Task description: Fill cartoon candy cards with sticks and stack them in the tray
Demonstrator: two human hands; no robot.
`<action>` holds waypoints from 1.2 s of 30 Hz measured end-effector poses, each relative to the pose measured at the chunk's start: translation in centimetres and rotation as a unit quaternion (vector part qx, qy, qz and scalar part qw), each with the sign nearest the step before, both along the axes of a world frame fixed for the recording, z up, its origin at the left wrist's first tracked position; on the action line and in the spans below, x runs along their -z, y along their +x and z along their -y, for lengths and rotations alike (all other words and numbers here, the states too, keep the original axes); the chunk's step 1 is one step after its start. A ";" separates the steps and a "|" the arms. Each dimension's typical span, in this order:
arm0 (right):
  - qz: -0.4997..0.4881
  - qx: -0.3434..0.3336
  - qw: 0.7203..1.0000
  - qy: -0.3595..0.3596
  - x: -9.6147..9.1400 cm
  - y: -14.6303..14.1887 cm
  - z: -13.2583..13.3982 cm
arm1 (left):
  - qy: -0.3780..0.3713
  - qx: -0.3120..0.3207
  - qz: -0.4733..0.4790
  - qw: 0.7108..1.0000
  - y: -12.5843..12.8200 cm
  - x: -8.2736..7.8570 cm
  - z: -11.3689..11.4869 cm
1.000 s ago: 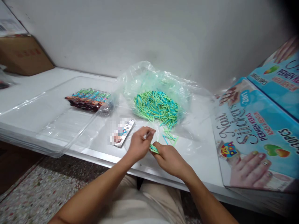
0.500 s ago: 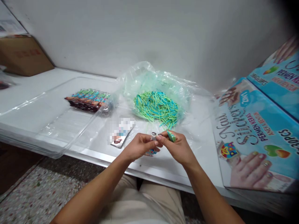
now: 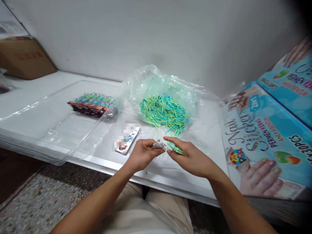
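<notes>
My left hand [image 3: 144, 155] pinches a small, shiny, clear-looking packet [image 3: 159, 145] between thumb and fingertips. Just right of it, my right hand [image 3: 188, 155] has its thumb and forefinger apart. A few thin green sticks [image 3: 175, 149] are tucked in the right hand's curled fingers, with their ends showing. Beyond both hands, a heap of thin green and blue sticks [image 3: 163, 112] spills from an open clear plastic bag [image 3: 146, 78]. To the left of my left hand lies a flat printed packet [image 3: 130, 138], partly blurred out.
At left stands a clear plastic tray [image 3: 56, 136] with a row of brown, green and blue wrapped packets [image 3: 94, 104] in it. Blue printed boxes [image 3: 263, 139] stand along the right side. A cardboard box [image 3: 24, 58] is at the far left, and a white wall rises behind.
My right hand has drawn back to the right from the left fingertips, and its thumb and forefinger have parted. The packet now shows more in my left hand.
</notes>
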State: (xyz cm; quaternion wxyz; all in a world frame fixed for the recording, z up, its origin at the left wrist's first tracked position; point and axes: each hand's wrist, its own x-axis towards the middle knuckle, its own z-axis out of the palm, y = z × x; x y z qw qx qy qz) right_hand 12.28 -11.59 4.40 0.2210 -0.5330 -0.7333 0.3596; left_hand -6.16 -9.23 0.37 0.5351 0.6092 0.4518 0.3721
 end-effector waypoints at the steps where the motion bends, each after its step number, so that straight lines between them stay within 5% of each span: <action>1: 0.027 -0.013 1.000 0.006 -0.2 0.1 -0.1 | 0.045 -0.006 -0.038 0.998 -0.1 0.1 0.0; 4: 0.087 -0.056 0.995 -0.002 -0.7 0.1 -0.4 | 0.209 -0.021 -0.119 0.970 -0.6 0.4 0.0; 9: 0.128 -0.113 0.985 -0.026 -1.0 -0.3 -1.0 | 0.424 -0.026 -0.209 0.881 -0.9 0.7 -0.2; 15: 0.265 -0.097 0.959 -0.030 -0.4 -0.4 -1.8 | 0.542 -0.038 -0.300 0.784 -1.0 0.4 0.1; 19: 0.284 -0.108 0.953 0.002 -0.8 -0.9 -2.0 | 0.564 -0.036 -0.319 0.761 -0.7 0.3 0.2; 28: 0.332 -0.100 0.937 0.041 -2.3 -2.2 -1.5 | 0.523 -0.001 -0.370 0.768 1.3 1.3 1.2; 32: 0.215 -0.214 0.950 0.075 -4.0 -1.3 -1.5 | 0.420 0.069 -0.355 0.832 1.1 1.0 1.5; 36: 0.233 -0.149 0.953 0.126 -4.3 -2.0 -1.7 | 0.300 0.076 -0.290 0.906 1.1 0.3 1.5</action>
